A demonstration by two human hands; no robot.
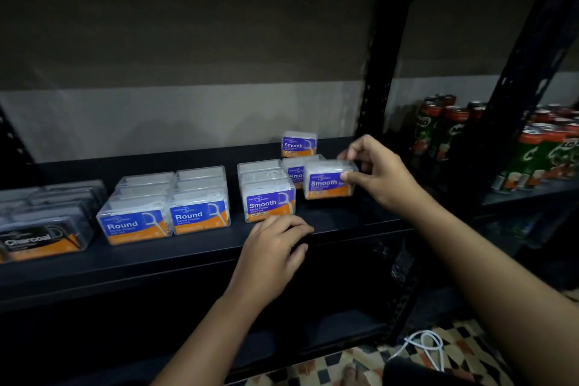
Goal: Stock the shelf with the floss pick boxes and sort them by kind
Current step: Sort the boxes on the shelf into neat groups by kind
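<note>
On the shelf (194, 247), right of the Smooth row (268, 194), the right hand (380, 174) pinches a Smooth box (329, 180) while the left hand (272, 247) rests loosely open at the edge; next, seemingly, it needs squaring into the second row.

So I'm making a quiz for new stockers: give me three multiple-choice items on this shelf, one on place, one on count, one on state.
1. Where do the Charcoal boxes sit on the shelf?
A. far left
B. far right
C. middle

2. How many Round rows face front?
A. one
B. two
C. four

3. What is the right hand doing?
A. hanging idle
B. holding a Smooth box
C. pressing the shelf

Answers: 1 A, they lie left of Round. 2 B, two labels side by side. 3 B, thumb and fingers pinch its end.
</note>
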